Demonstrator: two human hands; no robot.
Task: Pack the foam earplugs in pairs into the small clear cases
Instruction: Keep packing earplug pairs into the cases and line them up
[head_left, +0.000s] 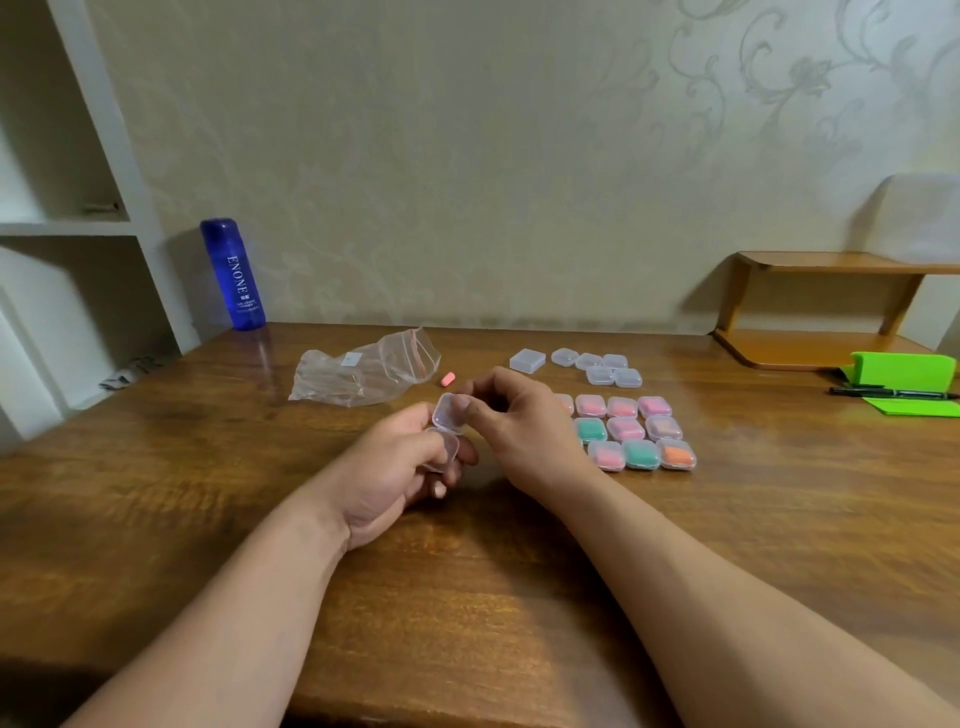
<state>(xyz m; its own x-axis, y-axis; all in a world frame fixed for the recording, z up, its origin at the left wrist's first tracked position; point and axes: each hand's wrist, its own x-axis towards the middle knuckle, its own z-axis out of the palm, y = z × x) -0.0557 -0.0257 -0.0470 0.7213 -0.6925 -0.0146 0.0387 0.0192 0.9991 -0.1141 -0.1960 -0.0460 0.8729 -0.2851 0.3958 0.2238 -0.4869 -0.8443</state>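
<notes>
On my feed: a blue bottle (232, 274) at left, a pink earplug (447, 379) mid-frame on the brown wood-grain table (208, 467), cases (626, 432) showing pink, teal and orange at right, beige scroll-patterned wallpaper (779, 78) above.

A single wide-angle view (worn on the person's head) looks forward and down across the wooden bench (208, 467). It sits close enough that both forearms enter from the lower edge, and the left grip (395, 467) and right grip (514, 415) meet mid-frame on a clear case (444, 413). It faces the papered wall (467, 156), and straight lines bow near the borders.
</notes>
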